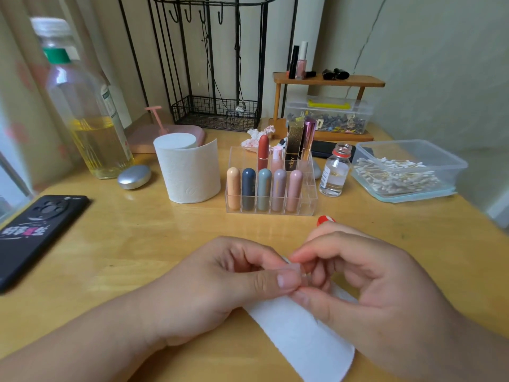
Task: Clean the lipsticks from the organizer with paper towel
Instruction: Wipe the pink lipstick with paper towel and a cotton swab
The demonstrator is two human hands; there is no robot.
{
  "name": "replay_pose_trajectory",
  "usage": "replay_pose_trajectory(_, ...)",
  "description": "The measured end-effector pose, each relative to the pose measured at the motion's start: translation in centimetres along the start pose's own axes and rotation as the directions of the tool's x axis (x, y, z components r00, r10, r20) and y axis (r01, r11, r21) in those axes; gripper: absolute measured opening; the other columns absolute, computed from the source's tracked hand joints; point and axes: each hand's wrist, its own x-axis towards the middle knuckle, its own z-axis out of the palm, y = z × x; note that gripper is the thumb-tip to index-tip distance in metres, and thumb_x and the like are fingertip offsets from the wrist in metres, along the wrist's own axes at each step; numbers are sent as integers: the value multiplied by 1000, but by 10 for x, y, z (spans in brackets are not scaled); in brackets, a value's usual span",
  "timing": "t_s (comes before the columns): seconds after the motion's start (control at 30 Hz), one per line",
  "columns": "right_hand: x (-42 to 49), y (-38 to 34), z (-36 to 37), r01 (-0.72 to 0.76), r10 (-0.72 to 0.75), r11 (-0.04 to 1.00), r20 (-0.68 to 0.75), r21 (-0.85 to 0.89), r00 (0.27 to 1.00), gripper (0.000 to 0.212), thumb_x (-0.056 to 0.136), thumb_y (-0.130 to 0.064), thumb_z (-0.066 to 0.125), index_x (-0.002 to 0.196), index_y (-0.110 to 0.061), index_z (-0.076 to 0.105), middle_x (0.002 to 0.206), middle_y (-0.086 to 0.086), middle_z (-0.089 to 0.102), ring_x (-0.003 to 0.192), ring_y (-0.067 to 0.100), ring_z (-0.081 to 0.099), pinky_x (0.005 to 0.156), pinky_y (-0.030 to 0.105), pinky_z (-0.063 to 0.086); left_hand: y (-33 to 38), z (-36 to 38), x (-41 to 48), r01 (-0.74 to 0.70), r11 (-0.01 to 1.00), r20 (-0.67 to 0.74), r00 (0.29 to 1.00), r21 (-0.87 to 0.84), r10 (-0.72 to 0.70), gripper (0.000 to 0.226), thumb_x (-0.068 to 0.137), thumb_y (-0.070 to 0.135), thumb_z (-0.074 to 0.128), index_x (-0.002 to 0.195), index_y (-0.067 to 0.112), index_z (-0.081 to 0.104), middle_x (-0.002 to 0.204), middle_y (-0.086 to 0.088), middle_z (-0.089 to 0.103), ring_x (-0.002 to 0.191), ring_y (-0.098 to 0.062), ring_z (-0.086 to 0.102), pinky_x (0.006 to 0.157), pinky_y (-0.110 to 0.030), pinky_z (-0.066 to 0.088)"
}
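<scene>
— What do the hands have hold of?

— Hard to make out. The left hand (220,282) and the right hand (380,282) meet low in the centre of the frame. Their fingers are curled, with thumb and forefinger tips pinched together on something tiny. Only a white sliver (286,260) shows above the thumbs. I cannot tell whether it is the end of the paper towel (300,337) or a separate thing.

— Anything else covered?

— A red object (325,219) peeks out just behind the right hand, mostly hidden. The towel's upper end disappears under the fingers, and its lower end reaches the bottom edge of the frame.

— How does the towel look?

— It is a plain white, narrow strip lying flat on the wooden table (137,244). Its long axis runs diagonally from beneath the fingertips toward the lower right.

— And the lipsticks (264,188)?

— They stand in the clear organizer (309,186) at the centre of the frame, beyond the hands and apart from them. The front row holds five capsule-shaped ones: peach, navy, grey-blue, mauve and pink. Four taller ones stand behind, their lower parts screened by the front row. All are upright, tips up, and the organizer's long side runs left to right. A roll of white paper (192,175) stands just to its left.
</scene>
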Motion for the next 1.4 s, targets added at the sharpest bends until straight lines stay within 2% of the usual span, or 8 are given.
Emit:
replay_pose_trajectory(0.27,2,3,5,-58,59,998,-105,17,993,18,74,-34,77,90,-28,70,82,-3,59,73,24,55,67,33,49,-1,-3,5,31,956,78,997,-293,-8,26,84,7,73,105,-7,69,107,-23,69,98,-30,67,89,-35,52)
replay_pose_trajectory(0.5,5,0,10,-83,84,996,-118,12,989,18,74,-39,77,88,-29,70,81,-5,59,73,23,56,63,39,50,1,-3,4,110,940,117,990,-322,-75,35,88,14,66,113,-10,66,111,-25,69,105,-32,65,93,-35,52)
replay_pose_trajectory(0.6,6,-1,9,-103,104,995,-110,17,988,18,73,-36,80,85,-27,70,78,-1,61,70,17,56,61,29,49,6,-6,3,84,981,46,996,-177,-77,30,86,19,70,104,-4,72,109,-23,71,103,-31,67,95,-42,52)
replay_pose_trajectory(0.77,8,2,-7,-260,249,963,-139,-66,958,18,77,-8,81,74,-15,65,60,-6,58,52,6,44,49,18,41,13,-21,5,57,923,-241,970,380,40,41,66,51,74,76,12,66,88,-22,72,86,-36,70,85,-55,53)
replay_pose_trajectory(0.97,13,14,-8,-302,301,829,-81,-471,950,13,80,-15,70,74,-20,60,72,-13,56,59,11,51,61,24,47,15,-24,3,70,759,-176,983,647,60,23,74,15,67,64,14,46,49,8,43,47,-8,37,47,-22,34)
replay_pose_trajectory(1.17,16,20,-2,-248,259,824,-52,-510,965,12,85,-14,71,91,-25,69,83,-31,55,75,-1,54,67,8,38,11,-22,2,1,726,-94,992,687,87,15,75,12,65,74,22,54,55,11,48,51,-4,39,50,-19,35)
replay_pose_trajectory(1.27,16,24,2,-292,302,848,-51,-441,952,42,86,-14,73,121,-33,59,84,-24,60,77,-1,57,71,11,43,9,-23,3,-15,705,-87,990,709,109,16,75,9,65,75,23,55,57,8,50,52,-4,41,50,-21,36)
replay_pose_trajectory(1.4,20,28,5,-335,298,864,-154,-376,942,20,84,-24,76,91,-30,58,79,-15,62,61,4,54,58,16,43,7,-24,3,-26,704,-77,990,709,114,11,72,16,63,75,24,56,59,8,52,53,-5,43,51,-21,38)
